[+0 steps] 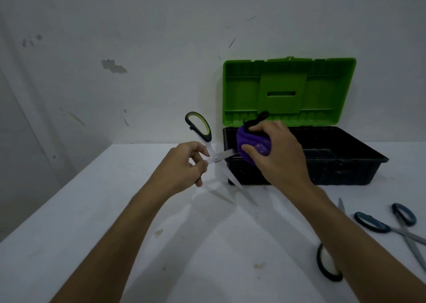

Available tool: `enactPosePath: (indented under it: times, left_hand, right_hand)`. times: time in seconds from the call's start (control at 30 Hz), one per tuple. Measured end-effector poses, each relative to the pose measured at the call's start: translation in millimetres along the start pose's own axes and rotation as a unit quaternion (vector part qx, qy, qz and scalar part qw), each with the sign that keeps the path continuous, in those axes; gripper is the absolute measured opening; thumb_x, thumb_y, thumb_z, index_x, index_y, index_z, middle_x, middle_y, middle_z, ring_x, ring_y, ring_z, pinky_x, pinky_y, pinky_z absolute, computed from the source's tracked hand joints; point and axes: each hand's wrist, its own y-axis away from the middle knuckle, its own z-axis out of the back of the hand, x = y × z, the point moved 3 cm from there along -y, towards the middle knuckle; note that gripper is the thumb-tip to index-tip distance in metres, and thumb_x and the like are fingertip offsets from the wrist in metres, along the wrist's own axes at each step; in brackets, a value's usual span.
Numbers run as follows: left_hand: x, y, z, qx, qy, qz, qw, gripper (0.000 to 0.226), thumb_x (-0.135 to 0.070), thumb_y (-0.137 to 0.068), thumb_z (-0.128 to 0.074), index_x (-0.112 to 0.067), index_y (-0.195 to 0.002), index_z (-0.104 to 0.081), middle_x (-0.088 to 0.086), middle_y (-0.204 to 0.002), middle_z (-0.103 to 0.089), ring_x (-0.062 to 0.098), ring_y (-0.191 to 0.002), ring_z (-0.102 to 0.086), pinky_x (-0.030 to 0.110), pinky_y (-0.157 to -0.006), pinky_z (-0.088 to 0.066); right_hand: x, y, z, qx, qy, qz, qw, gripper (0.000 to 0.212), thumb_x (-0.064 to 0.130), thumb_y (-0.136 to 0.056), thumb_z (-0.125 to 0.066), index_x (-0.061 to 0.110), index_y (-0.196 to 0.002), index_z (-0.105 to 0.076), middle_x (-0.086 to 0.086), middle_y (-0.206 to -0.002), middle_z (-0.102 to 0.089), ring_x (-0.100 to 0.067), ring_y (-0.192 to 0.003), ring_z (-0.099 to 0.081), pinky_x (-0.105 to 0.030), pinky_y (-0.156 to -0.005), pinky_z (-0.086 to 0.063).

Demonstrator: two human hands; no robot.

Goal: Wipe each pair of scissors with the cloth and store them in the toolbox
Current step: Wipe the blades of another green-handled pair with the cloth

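Two hands are doing the work over a white surface that's looking scuffed and stained in a few spots. The left hand is pinching the lime-and-black scissors near the pivot screw, holding them up with the blades spread wide open, so one oval loop handle with its rubbery lime lining is sticking up toward the wall and one bare steel blade is pointing down at the surface. The right hand is clenching a bunched-up purple cloth, kind of ribbed and soft looking with a black bit poking out the top, and it's pressing that wad around the other blade, right in front of the toolbox. The toolbox is sitting open near the wall, its black plastic tub looking dusty inside, its moulded bright green lid standing upright with a slot in the middle panel. Off to the right, a pair of dark blue-handled scissors is lying open on the surface, matte grey blades crossing. Another black loop handle is peeking out from under the right forearm, with a blade tip showing past it. Not seeing any readable brand or writing anywhere.
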Motion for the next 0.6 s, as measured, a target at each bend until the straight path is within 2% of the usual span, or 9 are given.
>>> enactPosePath:
  times: [0.13, 0.27, 0.4, 0.5, 0.6]
  left_hand:
    - [-3.1, 2.0, -0.9, 0.007, -0.02, -0.039, 0.999, 0.013, -0.013, -0.094, -0.056, -0.022, -0.103, -0.059, -0.008, -0.074, -0.065, 0.012, -0.054, -0.068, 0.023, -0.054, -0.047]
    - [6.3, 1.5, 7.4, -0.008, -0.001, -0.032, 0.999, 0.016, -0.008, -0.093, -0.056, -0.022, -0.1, -0.06, -0.006, -0.073, -0.065, 0.015, -0.053, -0.068, 0.016, -0.044, -0.041]
    - [14.7, -2.4, 11.3, -0.03, 0.032, -0.012, 0.999, 0.011, -0.015, -0.093, -0.061, -0.023, -0.099, -0.06, -0.003, -0.077, -0.066, 0.018, -0.055, -0.07, 0.028, -0.052, -0.047]
    - [13.1, -2.4, 14.7, -0.039, 0.003, -0.004, 0.999, 0.022, -0.024, -0.085, -0.073, -0.025, -0.099, -0.056, -0.006, -0.085, -0.067, 0.014, -0.056, -0.07, 0.03, -0.054, -0.05]
    - [9.3, 1.5, 19.8, -0.106, -0.048, -0.049, 0.992, 0.033, -0.025, -0.078, -0.079, -0.028, -0.084, -0.047, -0.008, -0.077, -0.068, 0.013, -0.049, -0.068, 0.041, -0.06, -0.057]
  right_hand:
    - [18.3, 5.1, -10.5, 0.093, -0.025, 0.067, 0.993, 0.045, 0.037, -0.079, -0.076, 0.03, -0.119, -0.058, 0.011, -0.114, -0.053, -0.008, -0.102, -0.053, -0.026, -0.083, -0.051]
    - [-7.6, 1.2, -4.8, 0.041, 0.006, -0.001, 0.999, 0.038, 0.035, -0.081, -0.074, 0.03, -0.115, -0.06, 0.01, -0.107, -0.053, -0.011, -0.095, -0.056, -0.03, -0.078, -0.05]
    - [-24.1, -2.3, 7.4, 0.0, -0.001, -0.038, 0.999, 0.039, 0.035, -0.081, -0.075, 0.026, -0.116, -0.061, 0.009, -0.108, -0.053, -0.009, -0.095, -0.054, -0.019, -0.073, -0.041]
    - [-14.7, -5.4, 8.3, 0.005, -0.027, -0.014, 1.0, 0.04, 0.035, -0.08, -0.075, 0.026, -0.117, -0.06, 0.008, -0.111, -0.056, -0.008, -0.098, -0.055, -0.021, -0.08, -0.045]
    - [-5.6, -5.5, 7.2, 0.022, -0.048, 0.001, 0.999, 0.042, 0.035, -0.079, -0.076, 0.026, -0.117, -0.061, 0.009, -0.112, -0.056, -0.008, -0.099, -0.056, -0.023, -0.084, -0.049]
